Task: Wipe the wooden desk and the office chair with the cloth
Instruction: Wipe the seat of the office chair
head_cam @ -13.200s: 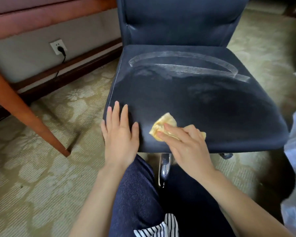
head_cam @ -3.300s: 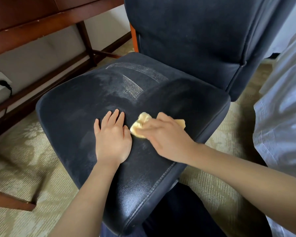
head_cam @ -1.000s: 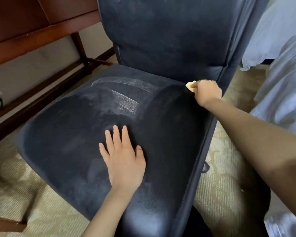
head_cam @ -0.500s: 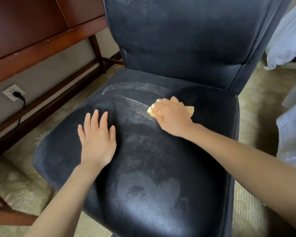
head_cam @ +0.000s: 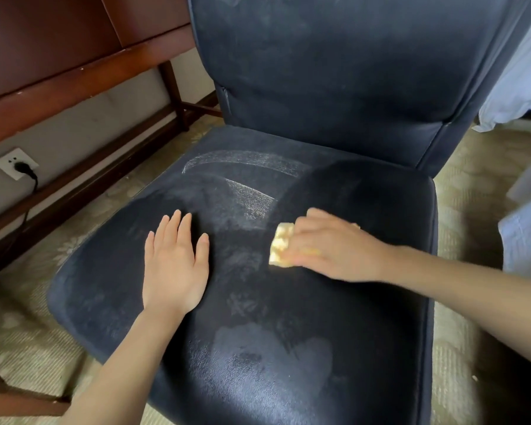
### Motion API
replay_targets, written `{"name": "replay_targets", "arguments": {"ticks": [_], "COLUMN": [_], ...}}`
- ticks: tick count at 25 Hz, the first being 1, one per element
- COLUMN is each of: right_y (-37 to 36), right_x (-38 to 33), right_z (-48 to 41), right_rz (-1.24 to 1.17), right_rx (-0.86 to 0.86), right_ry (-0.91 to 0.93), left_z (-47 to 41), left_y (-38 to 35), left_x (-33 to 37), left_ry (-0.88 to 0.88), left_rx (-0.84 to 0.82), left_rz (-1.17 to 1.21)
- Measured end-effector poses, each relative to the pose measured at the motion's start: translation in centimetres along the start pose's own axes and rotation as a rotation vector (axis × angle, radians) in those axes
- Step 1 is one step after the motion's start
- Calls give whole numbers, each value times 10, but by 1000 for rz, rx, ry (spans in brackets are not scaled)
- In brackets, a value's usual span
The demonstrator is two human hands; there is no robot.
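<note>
Head view. Lays left hand (head_cam: pixel 174 265) flat, palm down, on the left-middle of the office chair (head_cam: pixel 258 348) seat, fingers straight and close together, thumb out to the right; grasps nothing. Reaches right forearm in from the lower right, across the seat's right side. Presses folded yellow cloth (head_cam: pixel 280 245) onto the seat under right hand (head_cam: pixel 334 245), fingers curled over its top and clenched on it; motion-blurred. Cloth at the seat's middle, just right of the left hand, not touching it. Leaves two pale dust streaks (head_cam: pixel 242 162) farther back, near the backrest (head_cam: pixel 334 72); shows a darker swath just behind the cloth. Against half a second earlier: has drawn right hand and cloth forward from the end of the lower streak toward the seat's near half; has kept left hand in much the same spot. Touches wooden desk (head_cam: pixel 74 65), at upper left, with neither hand.
</note>
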State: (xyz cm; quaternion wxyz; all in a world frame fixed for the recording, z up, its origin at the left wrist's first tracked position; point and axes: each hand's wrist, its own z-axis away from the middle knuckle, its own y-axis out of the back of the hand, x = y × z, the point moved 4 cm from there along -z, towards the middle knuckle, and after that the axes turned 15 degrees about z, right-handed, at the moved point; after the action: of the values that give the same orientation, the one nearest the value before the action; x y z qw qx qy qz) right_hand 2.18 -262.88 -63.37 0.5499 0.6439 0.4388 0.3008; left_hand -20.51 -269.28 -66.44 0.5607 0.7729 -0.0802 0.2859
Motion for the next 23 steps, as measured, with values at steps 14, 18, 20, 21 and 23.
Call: {"name": "replay_targets", "arguments": {"ticks": [14,18,20,21,23], "right_y": [-14,-26,-30,-29,-26], "right_x": [142,70,38,26,4], "right_z": [-74,-100,-94,-88,-73], "right_rz": [422,455,321,239,123], "right_rx": [3,7,33,42,41], "right_ry": [-931,-595,-445,-388,-257], "left_z": [9,12,15,17,20], "left_y": [-6,-8,-9,-9,-10], "left_x": [7,11,12,13,16], "left_ry": [49,67,86,93,101], "left_rx": [73,76,76,77,66], "left_rz": [-81,-114,-123,-126,-125]}}
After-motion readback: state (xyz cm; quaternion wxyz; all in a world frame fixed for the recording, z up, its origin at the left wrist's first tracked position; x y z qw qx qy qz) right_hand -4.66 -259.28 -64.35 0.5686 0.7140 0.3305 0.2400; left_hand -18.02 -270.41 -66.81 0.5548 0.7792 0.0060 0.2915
